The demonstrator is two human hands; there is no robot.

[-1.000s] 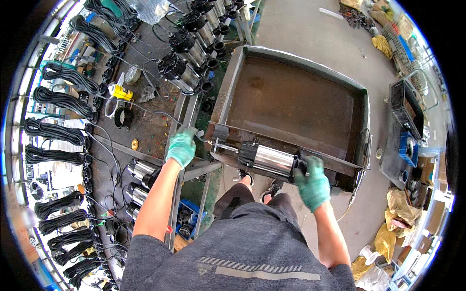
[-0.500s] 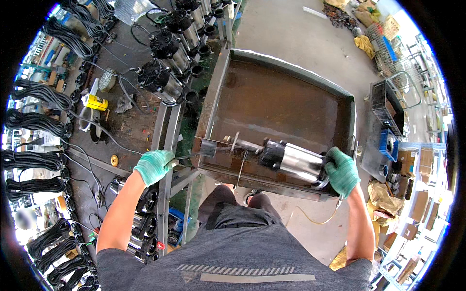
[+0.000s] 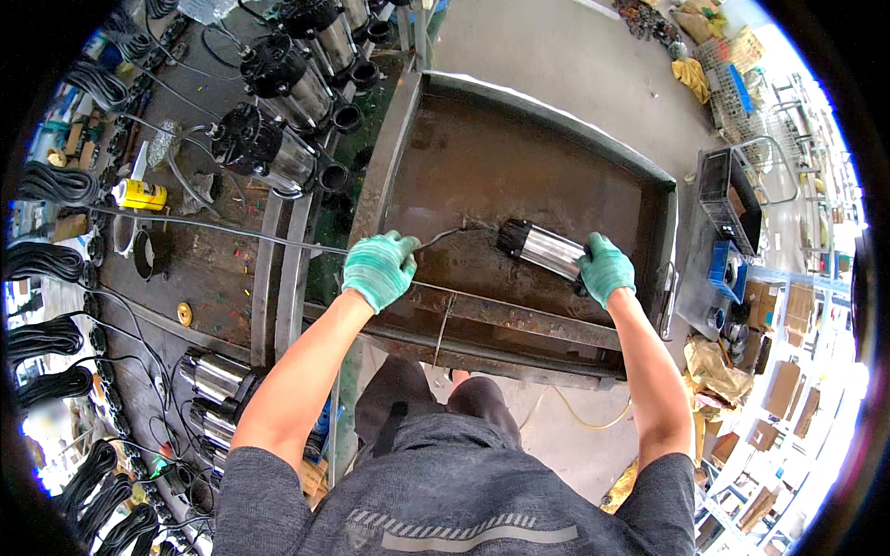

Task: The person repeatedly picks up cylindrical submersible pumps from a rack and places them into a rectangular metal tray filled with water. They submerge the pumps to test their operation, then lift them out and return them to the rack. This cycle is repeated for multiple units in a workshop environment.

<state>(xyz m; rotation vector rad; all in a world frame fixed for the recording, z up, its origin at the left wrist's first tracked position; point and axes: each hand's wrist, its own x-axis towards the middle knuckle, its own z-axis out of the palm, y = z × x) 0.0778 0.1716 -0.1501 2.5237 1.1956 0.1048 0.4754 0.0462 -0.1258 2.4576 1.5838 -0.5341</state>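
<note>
presently gripping steel pump [image 3: 545, 250] by right hands [image 3: 606, 269] at 3 o'clock; left hands [image 3: 377, 269] closed on cable [image 3: 232, 233], steadying over tray [image 3: 649, 176].

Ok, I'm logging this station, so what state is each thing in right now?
Left hand: gloved, shut on the black cable.
Right hand: gloved, gripping the pump's end.
Steel pump: lying on its side in the tank.
Rusty metal tank: open; whether it holds water is unclear.

Grey concrete floor [image 3: 575, 65] in daylight; dark, stained metal bench [image 3: 218, 269] at left; cardboard-stacked shelving [image 3: 788, 389] at right.
</note>
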